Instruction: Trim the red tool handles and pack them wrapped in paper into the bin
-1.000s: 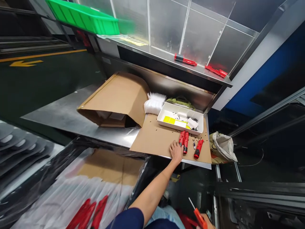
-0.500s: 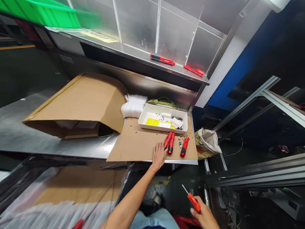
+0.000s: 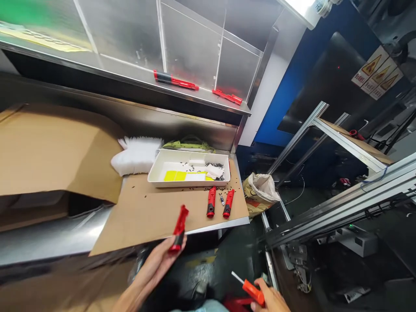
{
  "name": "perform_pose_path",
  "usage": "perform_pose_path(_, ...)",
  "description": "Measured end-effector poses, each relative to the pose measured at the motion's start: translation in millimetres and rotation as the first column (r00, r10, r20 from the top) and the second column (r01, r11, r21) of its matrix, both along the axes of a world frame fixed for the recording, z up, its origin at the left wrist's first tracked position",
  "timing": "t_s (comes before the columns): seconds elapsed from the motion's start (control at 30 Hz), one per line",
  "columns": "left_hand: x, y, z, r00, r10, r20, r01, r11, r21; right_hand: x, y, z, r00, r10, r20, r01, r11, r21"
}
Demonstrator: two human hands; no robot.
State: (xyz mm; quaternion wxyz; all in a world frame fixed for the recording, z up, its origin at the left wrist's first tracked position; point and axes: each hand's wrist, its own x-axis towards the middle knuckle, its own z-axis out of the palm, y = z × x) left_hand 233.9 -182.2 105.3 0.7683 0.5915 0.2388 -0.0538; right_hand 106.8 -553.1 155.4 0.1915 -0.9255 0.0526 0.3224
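Gripping a red-and-black part (image 3: 180, 227) in the left hand (image 3: 166, 251), near the front edge of a cardboard sheet (image 3: 149, 216), and an orange-handled screwdriver (image 3: 253, 292) in the right hand (image 3: 272, 299), lower down and well apart.

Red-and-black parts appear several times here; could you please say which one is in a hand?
The red-and-black part in the left hand; two others lie on the cardboard, another on the shelf.

A long white lamp (image 3: 302, 12) shines beyond the silver metal worktop (image 3: 73, 240)'s far right corner. Glare lies by the front edge; the dark green floor (image 3: 238, 249) is dim, the flat brown cardboard (image 3: 71, 288) below blurred.
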Motion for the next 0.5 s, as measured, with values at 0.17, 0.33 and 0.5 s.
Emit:
perform_pose_path(0.17,-88,-20,1.2,0.883,-0.410,-0.228,0.217,0.787,-0.577,-8,29,44.3,0.961,0.271,-0.055,-0.272,0.962,-0.014)
perform_pose_path(0.33,-113,-30,-20.9,0.865,-0.474,-0.166,0.404,0.853,-0.329,-2,58,74.9,0.937,0.344,-0.065,-0.347,0.936,-0.055)
perform_pose_path(0.5,-132,-12,-25.8,0.845,-0.535,-0.019,0.529,0.830,0.178,12,59,77.9,0.925,0.378,-0.033,-0.379,0.916,-0.128)
